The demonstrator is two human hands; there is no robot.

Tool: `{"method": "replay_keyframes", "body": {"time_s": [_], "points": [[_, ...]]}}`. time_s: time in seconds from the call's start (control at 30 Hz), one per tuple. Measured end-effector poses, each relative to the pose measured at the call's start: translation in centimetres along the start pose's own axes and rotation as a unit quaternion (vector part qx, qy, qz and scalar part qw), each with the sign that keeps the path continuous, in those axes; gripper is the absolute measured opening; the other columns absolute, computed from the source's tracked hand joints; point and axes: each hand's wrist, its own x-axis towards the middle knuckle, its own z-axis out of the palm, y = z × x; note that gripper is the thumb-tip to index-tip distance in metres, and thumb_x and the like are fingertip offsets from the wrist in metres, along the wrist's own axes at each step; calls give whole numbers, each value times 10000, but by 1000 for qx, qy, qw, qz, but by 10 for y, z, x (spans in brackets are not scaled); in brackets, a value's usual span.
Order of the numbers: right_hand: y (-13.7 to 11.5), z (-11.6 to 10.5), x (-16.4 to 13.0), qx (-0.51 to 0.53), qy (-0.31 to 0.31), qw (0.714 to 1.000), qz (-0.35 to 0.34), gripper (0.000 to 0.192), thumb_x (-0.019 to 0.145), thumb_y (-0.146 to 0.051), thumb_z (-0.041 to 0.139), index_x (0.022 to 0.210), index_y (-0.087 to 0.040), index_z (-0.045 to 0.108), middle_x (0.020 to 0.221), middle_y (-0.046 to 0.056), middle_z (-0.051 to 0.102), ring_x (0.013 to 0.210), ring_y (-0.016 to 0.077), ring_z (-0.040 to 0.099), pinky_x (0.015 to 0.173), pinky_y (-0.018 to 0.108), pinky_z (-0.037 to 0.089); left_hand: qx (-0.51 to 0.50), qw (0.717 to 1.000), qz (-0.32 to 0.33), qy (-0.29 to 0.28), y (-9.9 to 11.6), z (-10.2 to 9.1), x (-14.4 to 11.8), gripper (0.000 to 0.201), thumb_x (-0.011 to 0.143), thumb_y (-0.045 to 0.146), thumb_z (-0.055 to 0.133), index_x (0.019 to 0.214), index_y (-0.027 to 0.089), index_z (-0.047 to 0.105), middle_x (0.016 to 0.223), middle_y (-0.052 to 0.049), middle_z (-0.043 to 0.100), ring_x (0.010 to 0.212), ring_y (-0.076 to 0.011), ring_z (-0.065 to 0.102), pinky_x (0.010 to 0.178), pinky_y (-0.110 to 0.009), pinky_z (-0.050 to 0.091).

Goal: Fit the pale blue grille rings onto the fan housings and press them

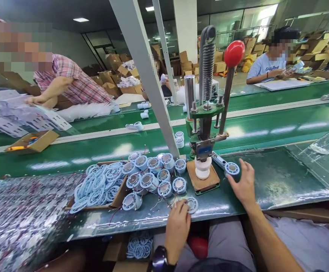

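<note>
My left hand [178, 223], a watch on its wrist, is at the bench's front edge with its fingers closed on the rim of a light-blue round slotted part [192, 205]. My right hand [243, 184] has thumb and fingers apart, right beside the round head of a light-blue handled piece [231, 169]; whether the thumb touches it I cannot tell. Between and beyond both hands stands a green hand press [206, 109] with a red-knobbed lever. Its white round die [203, 168] sits low over a brown base pad [192, 177].
Several light-blue cylindrical motor housings [149, 181] with thin wires crowd left of the press. Beside them a cardboard box [119, 200] holds light-blue rings [99, 185]. A grey post [150, 71] rises behind. Across the green conveyor [255, 132], a person in plaid [76, 83] handles sheets.
</note>
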Motion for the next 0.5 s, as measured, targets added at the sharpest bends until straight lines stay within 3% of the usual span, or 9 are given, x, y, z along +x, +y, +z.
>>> {"method": "replay_keyframes", "body": {"time_s": [0.1, 0.2, 0.37, 0.5], "points": [[-2, 23, 6, -4, -39, 999, 20, 509, 882, -474, 577, 1274, -150, 611, 1230, 197, 544, 1110, 356, 575, 968, 568, 496, 17, 999, -19, -20, -22, -5, 5, 201, 846, 71, 527, 927, 191, 667, 1139, -143, 713, 1027, -330, 694, 837, -514, 602], [1, 28, 8, 2, -47, 998, 47, 426, 891, -419, 562, 1220, -161, 643, 1113, 158, 606, 1005, 312, 617, 937, 510, 519, 29, 998, -32, -44, -30, -10, -2, 116, 865, 169, 614, 958, 203, 674, 1257, -146, 678, 1137, -353, 656, 884, -532, 588], [15, 1, -1, 4, -24, 996, 85, 560, 853, -444, 584, 1328, -148, 578, 1167, 162, 652, 1036, 312, 636, 948, 483, 512, 45, 996, -77, -21, -20, 2, -9, 92, 861, 240, 688, 842, 191, 613, 1209, -180, 693, 1104, -384, 654, 856, -582, 581], [25, -26, -11, -8, -14, 995, 101, 649, 825, -522, 594, 1345, -136, 564, 1185, 181, 665, 1022, 335, 652, 909, 497, 518, 23, 997, -72, 13, -14, 1, -9, 96, 916, 244, 625, 849, 198, 575, 1102, -165, 732, 1021, -343, 704, 816, -532, 615]]}}
